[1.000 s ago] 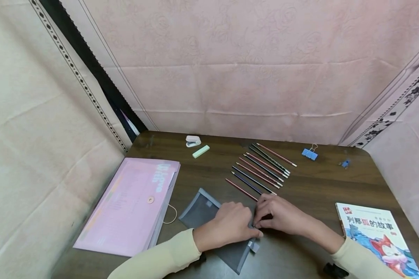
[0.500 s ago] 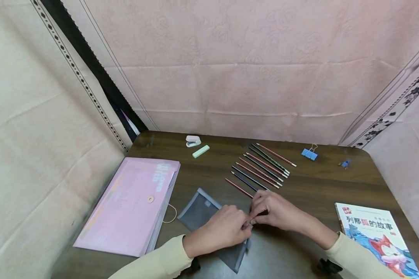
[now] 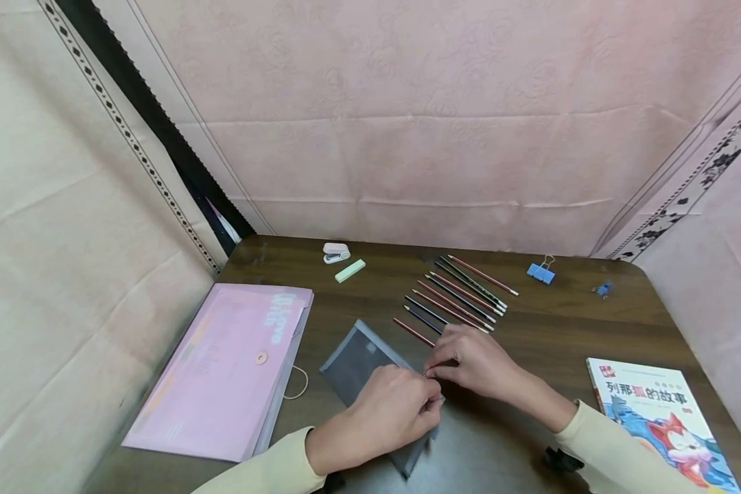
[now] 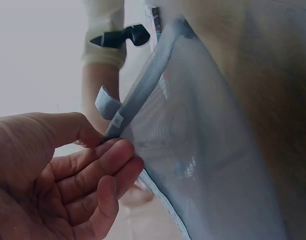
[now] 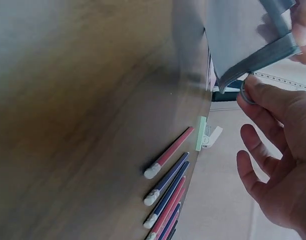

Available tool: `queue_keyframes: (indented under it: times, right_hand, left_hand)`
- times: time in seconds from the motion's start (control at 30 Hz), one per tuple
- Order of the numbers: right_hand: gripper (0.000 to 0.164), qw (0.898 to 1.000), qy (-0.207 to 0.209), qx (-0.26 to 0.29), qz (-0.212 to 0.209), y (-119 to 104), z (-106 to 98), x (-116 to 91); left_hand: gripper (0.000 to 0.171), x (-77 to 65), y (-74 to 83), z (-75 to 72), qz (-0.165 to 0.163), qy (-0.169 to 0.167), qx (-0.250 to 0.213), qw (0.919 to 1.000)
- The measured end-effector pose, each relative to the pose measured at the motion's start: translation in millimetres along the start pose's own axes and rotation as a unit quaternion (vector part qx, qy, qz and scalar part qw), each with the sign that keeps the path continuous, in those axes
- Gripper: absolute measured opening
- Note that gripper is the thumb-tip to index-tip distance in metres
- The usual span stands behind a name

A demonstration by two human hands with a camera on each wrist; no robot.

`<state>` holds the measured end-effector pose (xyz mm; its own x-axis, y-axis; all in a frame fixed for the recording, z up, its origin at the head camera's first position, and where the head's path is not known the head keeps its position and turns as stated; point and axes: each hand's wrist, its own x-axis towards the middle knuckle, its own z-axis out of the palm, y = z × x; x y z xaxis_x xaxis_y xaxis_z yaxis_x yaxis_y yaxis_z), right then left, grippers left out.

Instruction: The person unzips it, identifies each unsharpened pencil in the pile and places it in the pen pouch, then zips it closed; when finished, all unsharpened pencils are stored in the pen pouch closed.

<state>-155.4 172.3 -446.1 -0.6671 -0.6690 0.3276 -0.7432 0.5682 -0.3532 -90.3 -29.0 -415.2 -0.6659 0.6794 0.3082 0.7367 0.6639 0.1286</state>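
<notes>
A grey see-through mesh pouch lies tilted on the table under both hands. In the left wrist view, my left hand pinches the pouch's bound edge beside a small fabric tab. My right hand is at the pouch's far right corner. In the right wrist view, the thumb and forefinger of that hand pinch a small grey loop at the pouch's edge, while its other fingers stay loosely bent. The left hand hides the pouch's middle in the head view.
Several pencils lie in a slanted row beyond the right hand. A pink folder is at the left. Behind are a small stapler, a pale green bar and blue clips. A book lies right.
Both hands have shifted leftward, the right one also slightly away from the body. The pouch's near right edge has moved with them. The head view has turned slightly.
</notes>
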Motion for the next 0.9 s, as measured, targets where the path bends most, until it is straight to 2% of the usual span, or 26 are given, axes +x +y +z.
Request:
queue_keyframes:
  times: [0.13, 0.3, 0.6, 0.9]
  right_hand:
    - [0.008, 1.0, -0.001, -0.012, 0.006, 0.8, 0.7, 14.1]
    - [0.006, 1.0, 0.001, -0.03, 0.008, 4.9, 1.5, 32.0]
    - [0.009, 0.996, 0.066, -0.052, -0.011, 17.7, 6.3, 65.6]
    - [0.009, 0.989, 0.112, -0.098, -0.003, 20.2, 7.7, 89.8]
  left_hand:
    - [0.027, 1.3, 5.0, -3.9, 0.017, -0.015, -0.007, 0.9997]
    - [0.026, 2.7, 7.7, -7.0, 0.048, -0.012, -0.02, 0.9986]
    - [0.032, 4.4, -0.3, -3.3, 0.101, 0.008, -0.073, 0.9922]
    - [0.025, 0.5, -5.0, 0.7, 0.146, -0.027, -0.075, 0.9862]
